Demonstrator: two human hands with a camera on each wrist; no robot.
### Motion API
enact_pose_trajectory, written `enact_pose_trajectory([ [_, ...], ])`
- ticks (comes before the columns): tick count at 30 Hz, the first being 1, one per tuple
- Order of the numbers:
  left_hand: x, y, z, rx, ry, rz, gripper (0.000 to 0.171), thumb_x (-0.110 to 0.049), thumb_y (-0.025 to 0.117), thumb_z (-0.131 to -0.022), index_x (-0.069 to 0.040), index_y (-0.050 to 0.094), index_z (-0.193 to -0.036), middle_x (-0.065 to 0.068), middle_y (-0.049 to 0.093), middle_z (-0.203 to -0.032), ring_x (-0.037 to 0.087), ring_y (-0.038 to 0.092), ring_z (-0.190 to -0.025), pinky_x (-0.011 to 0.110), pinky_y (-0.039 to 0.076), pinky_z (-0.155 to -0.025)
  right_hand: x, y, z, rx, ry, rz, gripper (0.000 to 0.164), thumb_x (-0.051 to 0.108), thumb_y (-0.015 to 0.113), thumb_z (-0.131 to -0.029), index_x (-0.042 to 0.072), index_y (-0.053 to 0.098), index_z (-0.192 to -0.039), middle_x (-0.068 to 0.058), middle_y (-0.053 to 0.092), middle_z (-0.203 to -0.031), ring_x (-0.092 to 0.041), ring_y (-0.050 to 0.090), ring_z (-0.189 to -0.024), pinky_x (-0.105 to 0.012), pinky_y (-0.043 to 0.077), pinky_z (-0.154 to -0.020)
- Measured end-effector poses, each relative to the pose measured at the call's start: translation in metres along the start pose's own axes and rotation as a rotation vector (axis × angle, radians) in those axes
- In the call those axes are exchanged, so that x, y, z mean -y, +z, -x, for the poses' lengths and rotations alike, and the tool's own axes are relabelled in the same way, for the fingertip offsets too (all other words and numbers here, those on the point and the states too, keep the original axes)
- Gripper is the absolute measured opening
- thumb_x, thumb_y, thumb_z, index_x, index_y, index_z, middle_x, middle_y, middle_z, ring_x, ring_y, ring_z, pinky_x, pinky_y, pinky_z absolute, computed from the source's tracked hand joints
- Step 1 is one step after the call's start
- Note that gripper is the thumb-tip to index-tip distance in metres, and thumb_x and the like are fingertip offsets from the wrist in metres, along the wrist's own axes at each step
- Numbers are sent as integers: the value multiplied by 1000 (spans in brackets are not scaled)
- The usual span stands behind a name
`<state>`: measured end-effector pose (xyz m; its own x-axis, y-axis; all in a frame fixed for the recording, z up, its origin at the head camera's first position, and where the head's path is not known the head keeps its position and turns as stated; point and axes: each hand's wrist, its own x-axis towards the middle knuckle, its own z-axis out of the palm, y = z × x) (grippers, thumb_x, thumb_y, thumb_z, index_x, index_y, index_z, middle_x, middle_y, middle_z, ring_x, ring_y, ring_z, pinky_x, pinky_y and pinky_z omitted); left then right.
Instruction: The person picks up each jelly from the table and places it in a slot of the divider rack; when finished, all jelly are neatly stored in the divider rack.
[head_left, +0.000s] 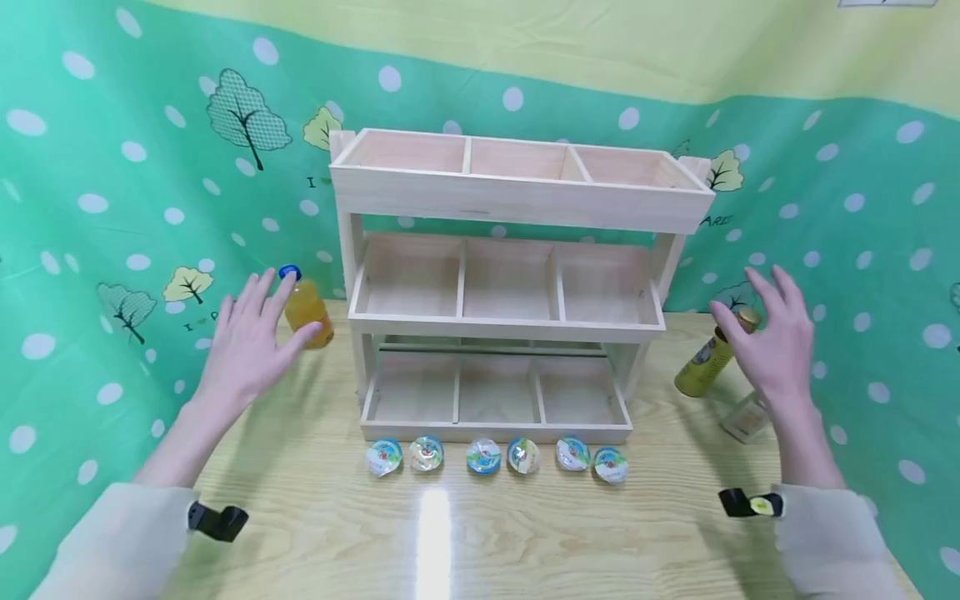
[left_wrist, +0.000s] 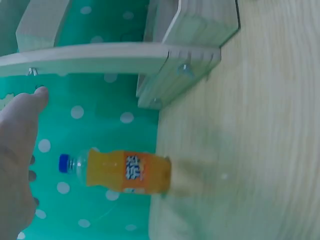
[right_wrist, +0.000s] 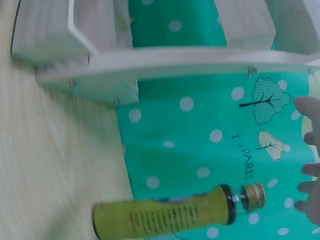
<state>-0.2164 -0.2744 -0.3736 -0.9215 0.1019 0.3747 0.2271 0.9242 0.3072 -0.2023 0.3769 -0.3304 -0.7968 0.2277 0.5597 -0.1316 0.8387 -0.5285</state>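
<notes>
My left hand [head_left: 251, 337] is held in the air at the left with its fingers spread, holding nothing. Closest to it is an orange drink bottle [left_wrist: 129, 171] with a blue cap, upright on the table. On the right side my right hand [head_left: 776, 342] hovers, fingers apart and nothing in them. Beside and below it stands a yellow-green bottle [head_left: 703, 367] with a gold cap, partly covered by the hand in the head view. Between the hands is a pale wooden three-tier rack [head_left: 510, 329], each tier split into three compartments with nothing in them.
Several small sealed cups [head_left: 483, 456] line up along the rack's front foot. A small pale box-like item [head_left: 746, 417] lies partly behind the right wrist. A green dotted curtain [head_left: 97, 250] surrounds the wooden table [head_left: 570, 542] at the back and sides.
</notes>
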Motion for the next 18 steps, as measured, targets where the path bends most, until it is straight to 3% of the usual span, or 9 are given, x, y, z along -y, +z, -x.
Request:
enact_pose_trajectory([
  [4, -9, 11, 12, -77, -8, 97, 78, -53, 55, -102, -22, 22, -166, 20, 27, -169, 49, 26, -153, 74, 21, -122, 9, 9, 19, -200, 35, -162, 41, 25, 72, -95, 12, 69, -134, 2, 62, -137, -17, 55, -130, -32, 43, -115],
  [7, -16, 20, 22, -115, -12, 164, 74, -48, 60, -101, -21, 29, -164, 24, 40, -161, 51, 36, -144, 75, 31, -114, 15, 16, 34, -259, 61, -281, 30, 16, 71, -95, 5, 73, -123, 16, 63, -114, -3, 59, -107, -10, 50, -96],
  [13, -29, 36, 35, -100, -57, 320, 67, -42, 61, -103, -20, 36, -161, 26, 50, -150, 50, 48, -134, 75, 41, -104, 20, 31, 60, -215, 82, -474, 22, 7, 69, -96, -5, 72, -115, 17, 68, -97, 1, 66, -88, -9, 54, -79],
  [18, -34, 51, 36, -45, -45, 471, 65, -34, 59, -105, -10, 34, -160, 28, 53, -147, 46, 55, -128, 66, 48, -103, 19, 43, 77, -51, 13, -630, 21, -4, 65, -96, -15, 66, -114, 10, 73, -92, -2, 70, -82, -12, 57, -75],
])
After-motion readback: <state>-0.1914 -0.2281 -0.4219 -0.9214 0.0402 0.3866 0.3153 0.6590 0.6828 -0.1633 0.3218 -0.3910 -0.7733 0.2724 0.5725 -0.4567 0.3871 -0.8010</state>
